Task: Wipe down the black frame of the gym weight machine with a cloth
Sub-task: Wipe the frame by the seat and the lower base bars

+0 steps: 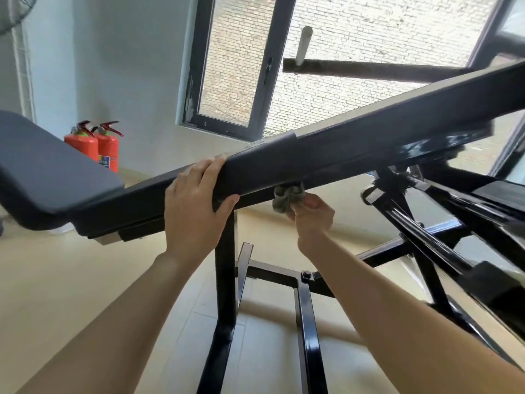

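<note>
Cloth (pixel 287 196), grey and crumpled, sits at picture centre, pinched in my right hand (pixel 312 217) against the underside of the black frame (pixel 355 143), its top edge hidden behind that slanting square-section bar. My left hand (pixel 196 200) wraps the matte bar, fingertips out of sight over the top, thumb curled below. Glossy tubes (pixel 306 322) blur lower right.

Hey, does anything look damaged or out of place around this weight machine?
The window frame is chipped and flaking along its left edge, near the bottom corner. The machine's sloping beam looks scuffed toward its right end. Nothing looks spilled or askew.
</note>
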